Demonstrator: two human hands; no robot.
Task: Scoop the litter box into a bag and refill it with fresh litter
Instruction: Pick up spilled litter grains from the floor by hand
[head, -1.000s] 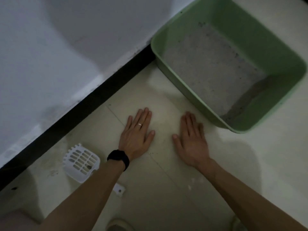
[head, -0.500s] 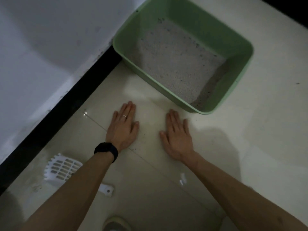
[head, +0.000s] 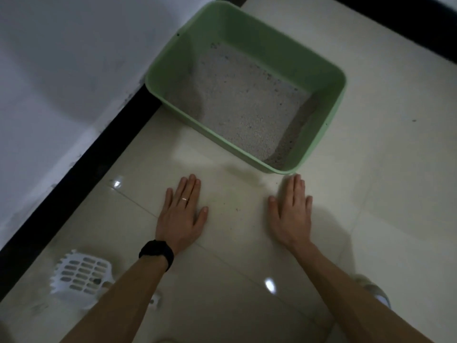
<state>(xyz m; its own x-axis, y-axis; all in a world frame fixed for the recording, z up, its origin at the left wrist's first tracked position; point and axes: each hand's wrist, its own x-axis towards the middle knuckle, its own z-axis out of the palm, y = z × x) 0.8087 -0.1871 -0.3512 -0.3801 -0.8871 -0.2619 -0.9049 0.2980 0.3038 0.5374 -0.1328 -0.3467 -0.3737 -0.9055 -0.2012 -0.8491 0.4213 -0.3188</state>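
Palms of left hand point(head: 181, 215) and right hand point(head: 293, 215) lie flat on the floor point(head: 395, 219), each grip fully open and empty, before the green litter box point(head: 257, 38) by the wall point(head: 61, 70); white scoop point(head: 79, 276), partly under the left forearm point(head: 118, 300), may skid away if knocked.

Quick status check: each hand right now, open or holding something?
Left hand: open, fingers straight, palm down on the floor, holding nothing.
Right hand: open, fingers straight, palm down on the floor, holding nothing.
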